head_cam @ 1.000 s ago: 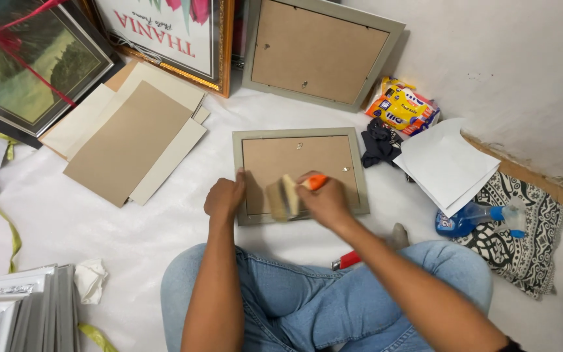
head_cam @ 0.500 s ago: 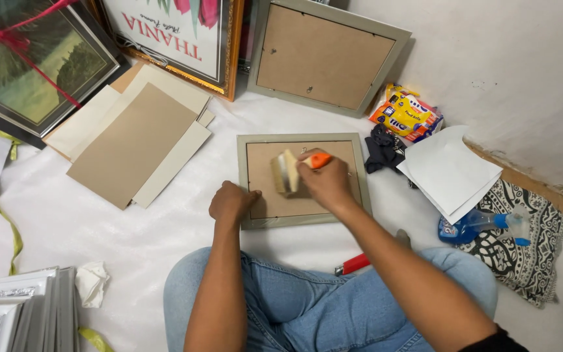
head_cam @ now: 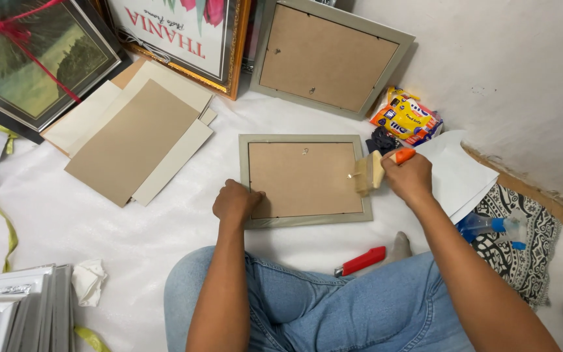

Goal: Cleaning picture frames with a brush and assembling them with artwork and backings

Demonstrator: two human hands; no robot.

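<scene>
- Head view looks down on a floor covered with a white sheet (head_cam: 99, 228), where a person sits cross-legged in blue jeans.
- At the middle lies a grey picture frame (head_cam: 304, 179), face down, its brown backing board showing.
- Left hand (head_cam: 236, 202) is curled into a loose fist and presses on the frame's near left corner.
- Right hand (head_cam: 410, 177) is closed around a brush (head_cam: 374, 169) with an orange handle; its pale bristles rest on the frame's right edge.
- Just near of the frame, beside the knee, lies a red utility knife (head_cam: 361, 261).
- Far left of the frame, sheets of brown and cream card (head_cam: 135, 140) lie fanned on the sheet.
- A larger grey frame (head_cam: 330, 58) leans back-out against the far side, next to a gold-edged framed print (head_cam: 177, 32).
- A dark framed picture tied with red ribbon (head_cam: 34, 58) lies at the far left.
- Right of the frame are white paper sheets (head_cam: 457, 176), a yellow packet (head_cam: 405, 118) and a blue spray bottle (head_cam: 490, 227) on a patterned cloth (head_cam: 529, 241).
- A pale plastered wall (head_cam: 503, 78) closes the right side.
- Silver frames (head_cam: 14, 306) are stacked at the near left, by a crumpled tissue (head_cam: 89, 281).
</scene>
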